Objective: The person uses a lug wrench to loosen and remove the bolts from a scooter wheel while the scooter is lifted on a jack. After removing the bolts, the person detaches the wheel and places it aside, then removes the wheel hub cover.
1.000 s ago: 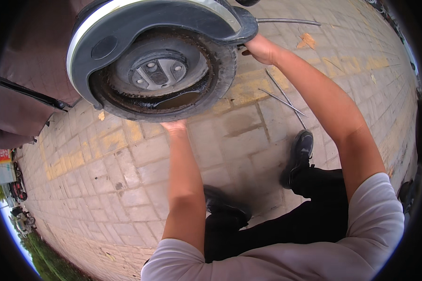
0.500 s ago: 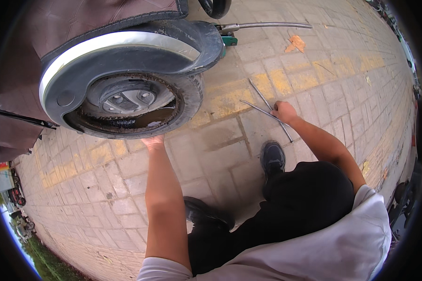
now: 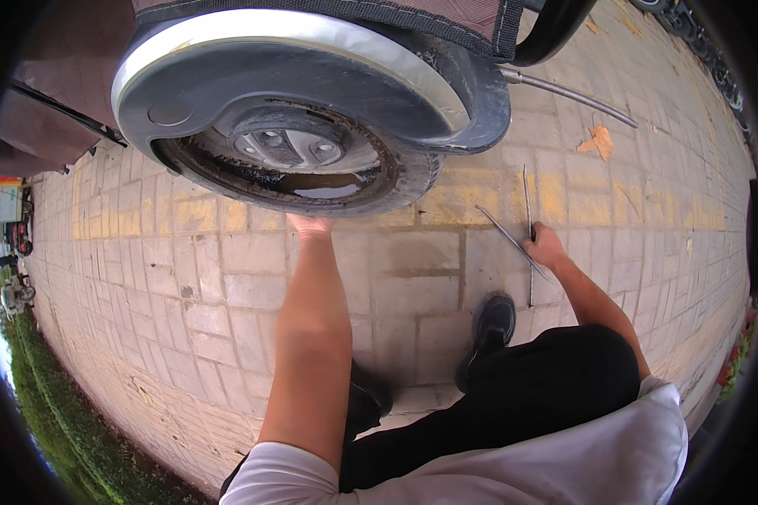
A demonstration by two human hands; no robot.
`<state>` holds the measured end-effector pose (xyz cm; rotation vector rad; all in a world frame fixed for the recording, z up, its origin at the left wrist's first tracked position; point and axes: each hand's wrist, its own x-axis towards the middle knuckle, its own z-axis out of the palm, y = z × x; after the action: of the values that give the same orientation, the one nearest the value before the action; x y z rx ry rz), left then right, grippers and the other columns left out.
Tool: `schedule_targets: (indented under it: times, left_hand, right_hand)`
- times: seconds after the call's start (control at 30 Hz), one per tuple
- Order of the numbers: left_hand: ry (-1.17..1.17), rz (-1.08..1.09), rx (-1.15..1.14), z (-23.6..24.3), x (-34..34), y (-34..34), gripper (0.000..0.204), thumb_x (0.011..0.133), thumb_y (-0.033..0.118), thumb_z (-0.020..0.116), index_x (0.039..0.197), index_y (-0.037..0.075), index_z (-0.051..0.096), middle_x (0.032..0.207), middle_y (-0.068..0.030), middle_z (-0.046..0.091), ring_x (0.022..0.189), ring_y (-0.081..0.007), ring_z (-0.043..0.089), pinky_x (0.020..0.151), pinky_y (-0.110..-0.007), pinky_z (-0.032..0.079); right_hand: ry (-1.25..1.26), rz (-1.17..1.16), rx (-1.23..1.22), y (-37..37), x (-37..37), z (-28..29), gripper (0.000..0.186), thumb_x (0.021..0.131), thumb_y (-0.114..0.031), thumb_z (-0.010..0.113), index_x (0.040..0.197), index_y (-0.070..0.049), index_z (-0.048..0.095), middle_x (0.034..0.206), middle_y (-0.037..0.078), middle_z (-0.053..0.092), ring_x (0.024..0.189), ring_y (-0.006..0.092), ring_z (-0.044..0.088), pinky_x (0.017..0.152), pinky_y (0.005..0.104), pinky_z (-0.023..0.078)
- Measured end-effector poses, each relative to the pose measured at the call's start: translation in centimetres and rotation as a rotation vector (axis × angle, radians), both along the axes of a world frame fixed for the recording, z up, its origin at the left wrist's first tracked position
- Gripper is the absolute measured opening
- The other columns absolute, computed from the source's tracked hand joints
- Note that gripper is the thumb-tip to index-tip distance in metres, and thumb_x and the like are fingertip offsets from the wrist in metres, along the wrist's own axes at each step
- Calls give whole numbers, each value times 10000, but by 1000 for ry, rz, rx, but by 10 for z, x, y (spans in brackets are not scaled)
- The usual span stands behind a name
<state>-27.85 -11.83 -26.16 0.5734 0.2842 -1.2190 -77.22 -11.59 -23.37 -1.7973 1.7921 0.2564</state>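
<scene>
A wheel with a dark tyre hangs in its grey and silver fender. Its rim is rusty, and a gap around the hub lets the dark inside show. My left hand reaches up to the tyre's lower edge, palm side showing; its fingers are hidden behind the rubber. Low over the paving on the right, my right hand is closed around a thin metal tyre lever. A second tyre lever crosses it beside the fingers; I cannot tell whether the hand grips that one too.
Behind the fender a metal bar sticks out to the right. A brown quilted cover drapes over the vehicle. A dry leaf lies on the brick paving, which carries a worn yellow stripe. My shoe stands below the levers.
The whole view has turned and shifted, so wheel and levers sit farther right. The two levers now cross at a wider angle. My left hand remains at the tyre's underside.
</scene>
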Motion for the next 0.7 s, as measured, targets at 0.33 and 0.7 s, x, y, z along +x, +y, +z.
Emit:
schedule_targets:
  times: [0.33,0.7]
  left_hand:
    - [-67,163,-1,39,-42,13,840,829,723,364,1443,150,339,1496,-70,304,1349,-315,307,1098,-527,280]
    - [-101,152,-13,35,-33,-31,934,809,814,151,1469,166,282,1532,-73,219,1393,-332,222,1131,-545,216]
  right_hand:
    - [-431,143,-291,-24,30,49,229,857,-21,452,1065,34,529,813,239,575,762,396,579,690,413,465]
    - [-541,283,-458,-92,95,125,240,871,-46,472,1081,40,550,812,199,587,715,296,593,682,344,474]
